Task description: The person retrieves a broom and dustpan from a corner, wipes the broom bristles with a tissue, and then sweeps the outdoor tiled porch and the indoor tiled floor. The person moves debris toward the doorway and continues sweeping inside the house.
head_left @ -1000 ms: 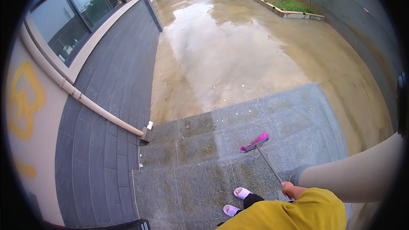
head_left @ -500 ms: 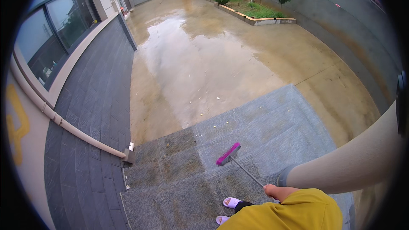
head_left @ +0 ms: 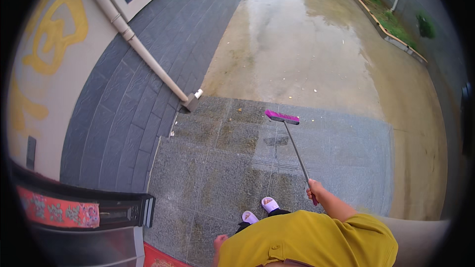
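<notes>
My right hand (head_left: 316, 191) grips the lower end of a broom's thin metal handle (head_left: 296, 154). The broom's pink head (head_left: 282, 116) rests on the wet grey stone slabs (head_left: 217, 168) ahead of me, near their far edge. My left hand (head_left: 220, 242) hangs at my side next to my yellow shirt (head_left: 311, 240), nothing visible in it; its fingers are too small to read. My feet in white slippers (head_left: 269, 203) stand on the slabs just below the broom handle.
A pale drainpipe (head_left: 148, 54) runs down the dark grey tiled wall (head_left: 123, 109) on the left and ends at the slab corner. A wet tan concrete yard (head_left: 316, 49) lies beyond. Shrubs in a kerbed bed (head_left: 391, 24) line the far right. A dark door frame with red patterned trim (head_left: 74, 212) sits at lower left.
The view has swung toward the tiled wall and doorway. The broom head has moved from my left front to straight ahead, further out on the slabs. My left hand has come into view.
</notes>
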